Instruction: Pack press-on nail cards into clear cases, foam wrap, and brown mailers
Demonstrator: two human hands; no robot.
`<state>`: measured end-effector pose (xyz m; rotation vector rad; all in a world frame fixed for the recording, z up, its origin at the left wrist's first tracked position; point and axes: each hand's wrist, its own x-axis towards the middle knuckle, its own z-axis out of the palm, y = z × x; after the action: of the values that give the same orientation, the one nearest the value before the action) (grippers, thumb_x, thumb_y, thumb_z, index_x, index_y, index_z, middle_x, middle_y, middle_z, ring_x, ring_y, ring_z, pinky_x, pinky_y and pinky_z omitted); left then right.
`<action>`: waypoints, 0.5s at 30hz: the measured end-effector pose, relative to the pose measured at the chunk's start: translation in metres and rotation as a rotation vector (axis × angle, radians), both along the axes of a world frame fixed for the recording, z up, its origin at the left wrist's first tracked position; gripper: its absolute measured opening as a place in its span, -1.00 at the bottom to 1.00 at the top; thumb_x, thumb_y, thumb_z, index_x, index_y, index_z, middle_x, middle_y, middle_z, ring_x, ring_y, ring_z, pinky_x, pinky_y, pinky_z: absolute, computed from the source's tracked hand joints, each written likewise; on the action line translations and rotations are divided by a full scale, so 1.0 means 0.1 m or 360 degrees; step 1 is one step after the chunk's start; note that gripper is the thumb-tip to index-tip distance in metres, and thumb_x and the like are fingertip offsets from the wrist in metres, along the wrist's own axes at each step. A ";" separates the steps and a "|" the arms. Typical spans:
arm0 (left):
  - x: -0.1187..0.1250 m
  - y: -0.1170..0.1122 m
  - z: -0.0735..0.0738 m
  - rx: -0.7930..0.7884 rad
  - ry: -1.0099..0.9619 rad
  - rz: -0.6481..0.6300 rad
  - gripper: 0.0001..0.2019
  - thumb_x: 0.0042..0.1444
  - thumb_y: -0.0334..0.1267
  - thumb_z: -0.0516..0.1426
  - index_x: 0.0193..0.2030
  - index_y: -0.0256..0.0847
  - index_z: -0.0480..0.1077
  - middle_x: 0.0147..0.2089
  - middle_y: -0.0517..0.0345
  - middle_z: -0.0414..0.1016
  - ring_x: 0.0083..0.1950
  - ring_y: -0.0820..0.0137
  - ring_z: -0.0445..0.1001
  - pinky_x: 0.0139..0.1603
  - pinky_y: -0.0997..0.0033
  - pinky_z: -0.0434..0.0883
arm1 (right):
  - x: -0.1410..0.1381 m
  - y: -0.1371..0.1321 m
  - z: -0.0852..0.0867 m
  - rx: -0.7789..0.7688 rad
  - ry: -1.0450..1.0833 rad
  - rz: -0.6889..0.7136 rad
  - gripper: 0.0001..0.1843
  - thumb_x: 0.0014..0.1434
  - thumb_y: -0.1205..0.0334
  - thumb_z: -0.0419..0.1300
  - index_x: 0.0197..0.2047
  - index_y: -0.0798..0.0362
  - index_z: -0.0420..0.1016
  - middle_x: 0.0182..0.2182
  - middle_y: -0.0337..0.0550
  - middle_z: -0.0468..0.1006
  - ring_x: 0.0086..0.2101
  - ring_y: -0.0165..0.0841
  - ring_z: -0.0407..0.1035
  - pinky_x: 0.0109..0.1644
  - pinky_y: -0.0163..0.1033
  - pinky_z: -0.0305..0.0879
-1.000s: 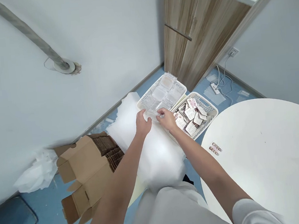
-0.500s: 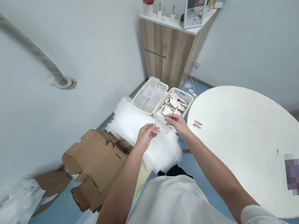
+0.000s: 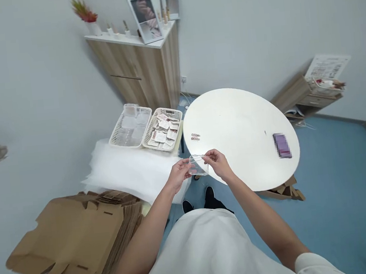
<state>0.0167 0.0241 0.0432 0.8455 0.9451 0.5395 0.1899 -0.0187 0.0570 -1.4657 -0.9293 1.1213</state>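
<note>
Between my two hands is a small clear plastic box (image 3: pixel 198 166), held in front of my body near the left edge of the round white table (image 3: pixel 234 123). My left hand (image 3: pixel 179 173) pinches its left side, fingers closed on it. On the upper right edge, the fingers of my right hand (image 3: pixel 217 161) grip the same box. Whether the lid is lifted I cannot tell for certain. Two short rows of small pinkish nail-like pieces (image 3: pixel 195 137) lie on the table just beyond my hands.
A white basket of clear boxes (image 3: pixel 131 125) and another basket of printed packets (image 3: pixel 163 130) stand ahead left. White foam sheets (image 3: pixel 130 168) and flattened cardboard boxes (image 3: pixel 72 236) are stacked at left. A blurred purple item (image 3: pixel 282 145) lies on the table; a wooden cabinet (image 3: pixel 139 67) stands behind.
My view has swung to the right, so the baskets and cardboard sit further left and the whole table shows. Both hands keep hold of the clear box, now beside the table edge.
</note>
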 end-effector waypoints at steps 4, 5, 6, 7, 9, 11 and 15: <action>0.47 -0.12 -0.05 0.0024 0.0068 -0.0181 -0.60 -0.11 -0.08 0.18 -0.16 -0.24 0.28 -0.18 0.00 0.48 -0.31 0.39 0.50 -0.27 0.38 0.38 | 0.39 -0.32 -0.08 -0.0022 -0.0047 -0.0248 -0.65 -0.06 0.01 0.17 -0.25 0.03 0.29 -0.29 -0.15 0.44 -0.43 -0.43 0.35 -0.29 -0.23 0.30; 0.60 -0.16 -0.06 0.0021 0.0072 -0.0213 -0.60 -0.12 -0.08 0.19 -0.17 -0.24 0.28 -0.18 0.00 0.48 -0.30 0.38 0.50 -0.28 0.39 0.38 | 0.49 -0.41 -0.11 -0.0029 -0.0103 -0.0326 -0.64 -0.05 0.02 0.16 -0.21 0.02 0.29 -0.23 -0.12 0.43 -0.40 -0.41 0.37 -0.27 -0.21 0.30; 0.72 -0.19 -0.08 0.0019 0.0076 -0.0238 -0.61 -0.12 -0.08 0.19 -0.18 -0.24 0.27 -0.17 -0.01 0.47 -0.29 0.37 0.50 -0.29 0.40 0.38 | 0.60 -0.50 -0.13 -0.0026 -0.0181 -0.0399 -0.64 -0.03 0.03 0.15 -0.17 0.01 0.28 -0.18 -0.10 0.41 -0.35 -0.39 0.38 -0.24 -0.20 0.30; 0.84 -0.23 -0.09 0.0018 0.0083 -0.0255 -0.61 -0.12 -0.09 0.19 -0.18 -0.23 0.27 -0.17 -0.01 0.47 -0.29 0.36 0.51 -0.30 0.42 0.37 | 0.71 -0.59 -0.14 -0.0011 -0.0282 -0.0457 -0.64 -0.01 0.05 0.13 -0.14 0.00 0.27 -0.14 -0.09 0.40 -0.29 -0.37 0.38 -0.19 -0.18 0.29; 1.07 -0.29 -0.10 0.0015 0.0100 -0.0290 -0.62 -0.12 -0.09 0.19 -0.19 -0.22 0.25 -0.16 -0.01 0.46 -0.28 0.35 0.51 -0.32 0.44 0.36 | 0.93 -0.75 -0.17 0.0052 -0.0520 -0.0468 -0.67 0.02 0.08 0.11 -0.13 -0.01 0.28 -0.11 -0.07 0.38 -0.15 -0.31 0.33 -0.09 -0.12 0.25; 1.28 -0.33 -0.10 0.0014 0.0111 -0.0347 -0.63 -0.12 -0.09 0.19 -0.20 -0.21 0.25 -0.16 0.01 0.45 -0.28 0.35 0.51 -0.32 0.46 0.34 | 1.13 -0.89 -0.18 0.0141 -0.0728 -0.0324 -0.63 -0.02 0.09 0.16 -0.11 -0.02 0.28 -0.03 -0.05 0.34 -0.03 -0.25 0.24 -0.01 -0.07 0.19; 1.62 -0.38 -0.12 0.0014 0.0113 -0.0468 -0.65 -0.11 -0.06 0.17 -0.24 -0.21 0.25 -0.19 0.05 0.45 -0.30 0.41 0.49 -0.29 0.44 0.34 | 1.51 -1.05 -0.25 0.0271 -0.0820 0.0118 -0.35 -0.18 0.09 0.29 0.01 -0.04 0.20 0.16 -0.01 0.10 0.12 -0.16 0.05 0.02 -0.03 0.18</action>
<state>0.1788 -0.0141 0.0317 0.9966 0.8637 0.2615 0.3409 -0.1234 0.0318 -1.6172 -1.4072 0.6989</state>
